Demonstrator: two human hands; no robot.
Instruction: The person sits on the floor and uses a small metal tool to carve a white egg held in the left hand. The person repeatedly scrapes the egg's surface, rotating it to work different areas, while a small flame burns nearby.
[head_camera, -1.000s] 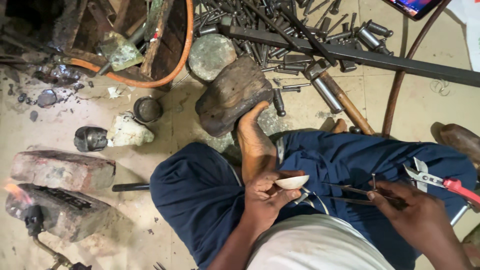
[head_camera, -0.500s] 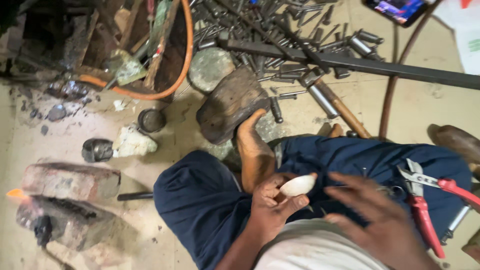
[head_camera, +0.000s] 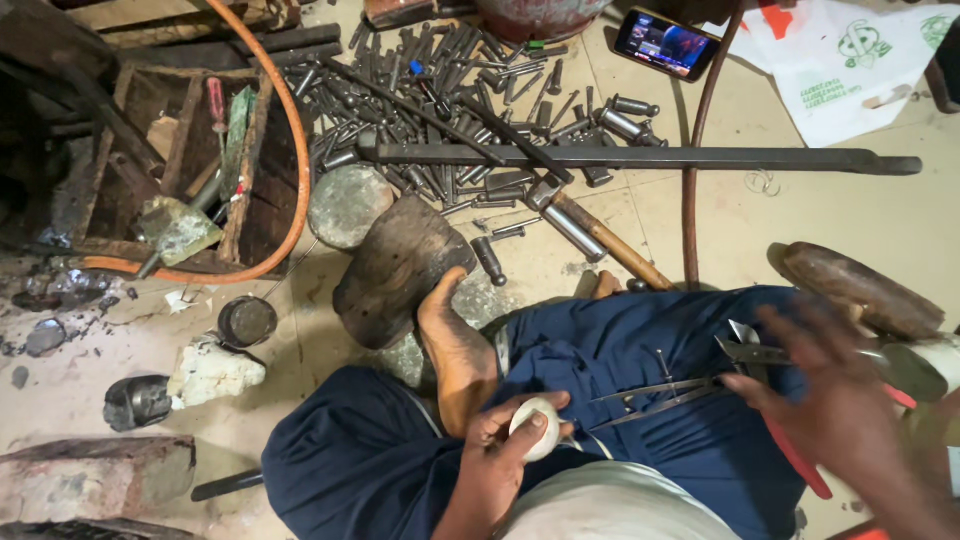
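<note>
I sit cross-legged on the floor in blue trousers, one bare foot (head_camera: 455, 345) turned up. My left hand (head_camera: 495, 450) grips a small white oval shell-like piece (head_camera: 537, 428) over my lap. Blurred by motion, my right hand (head_camera: 845, 400) hangs empty with fingers spread above my right thigh, over red-handled shears (head_camera: 770, 400). Thin metal tweezers or dividers (head_camera: 655, 392) lie on the trouser leg between the two hands.
A dark worn wooden block (head_camera: 400, 265) and a round stone (head_camera: 347, 205) sit ahead of my foot. Behind them lie several steel punches (head_camera: 440, 90), a long steel bar (head_camera: 640, 157), a hammer (head_camera: 590, 232), a phone (head_camera: 665, 42), an orange hose (head_camera: 295, 140), and bricks (head_camera: 95, 475) at left.
My right hand has left the tweezers on my thigh and swung out to the right over the shears. The left hand keeps hold of the white piece. The camera has tilted a little.
</note>
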